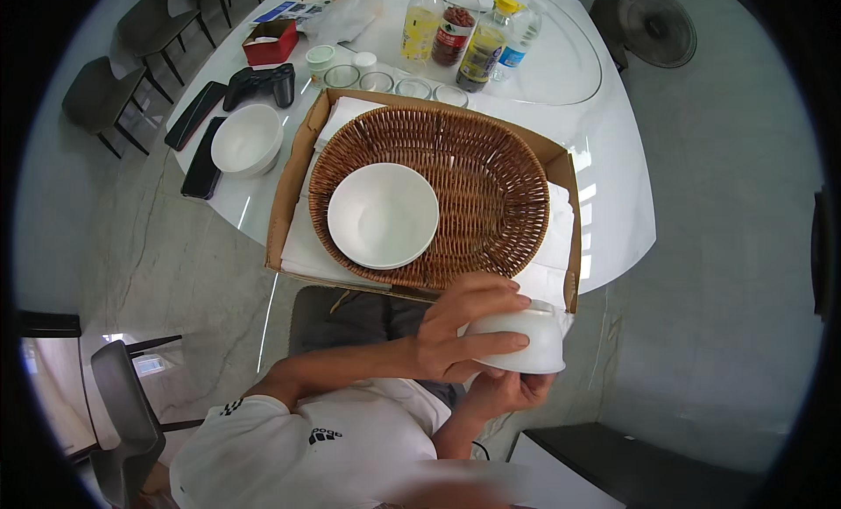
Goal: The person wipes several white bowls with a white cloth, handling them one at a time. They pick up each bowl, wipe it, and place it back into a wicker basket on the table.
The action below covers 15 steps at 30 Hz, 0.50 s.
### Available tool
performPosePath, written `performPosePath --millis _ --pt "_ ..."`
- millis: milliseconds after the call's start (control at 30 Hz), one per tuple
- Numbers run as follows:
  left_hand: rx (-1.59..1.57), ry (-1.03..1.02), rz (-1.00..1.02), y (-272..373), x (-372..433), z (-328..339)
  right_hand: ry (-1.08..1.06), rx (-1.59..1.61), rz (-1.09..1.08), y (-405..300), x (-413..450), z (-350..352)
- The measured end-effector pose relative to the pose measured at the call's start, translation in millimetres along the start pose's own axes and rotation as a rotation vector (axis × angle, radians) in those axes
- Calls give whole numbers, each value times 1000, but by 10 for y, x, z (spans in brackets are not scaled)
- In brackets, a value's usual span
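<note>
A white bowl (522, 338) is held with its foot ring up and its rim down, off the near right corner of a cardboard box (289, 200). My left hand (460, 335) grips its side with spread fingers. Under the rim, my right hand (516, 392) supports it; some of its fingers are hidden. A brown oval wicker basket (486, 200) rests on the box, over folded white sheets (305, 243). Inside the basket, at its left, sit white bowls (383, 215), apparently stacked, opening up. Another white bowl (247, 140) stands left of the box.
Capped bottles (453, 32), glass jars (412, 88) and a clear plastic bag (341, 16) lie beyond the box on the white table (614, 226). To the left are a game controller (259, 85), a small red box (271, 44) and dark flat objects (200, 157). Grey chairs (125, 391) stand around.
</note>
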State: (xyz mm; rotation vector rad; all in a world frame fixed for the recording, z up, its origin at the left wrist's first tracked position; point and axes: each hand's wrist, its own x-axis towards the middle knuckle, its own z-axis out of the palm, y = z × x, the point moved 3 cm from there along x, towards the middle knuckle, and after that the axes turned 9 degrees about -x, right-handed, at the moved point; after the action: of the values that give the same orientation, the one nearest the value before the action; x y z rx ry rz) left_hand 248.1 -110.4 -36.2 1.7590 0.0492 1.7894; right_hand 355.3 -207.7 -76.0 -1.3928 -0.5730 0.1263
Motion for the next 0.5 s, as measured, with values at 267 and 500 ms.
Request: performPosePath --millis 267,500 --pt "165 -191 -3 86 78 133 18 -460 -441 -81 157 -172" --pt "16 -69 41 22 107 198 16 -170 -175 -208 71 -183"
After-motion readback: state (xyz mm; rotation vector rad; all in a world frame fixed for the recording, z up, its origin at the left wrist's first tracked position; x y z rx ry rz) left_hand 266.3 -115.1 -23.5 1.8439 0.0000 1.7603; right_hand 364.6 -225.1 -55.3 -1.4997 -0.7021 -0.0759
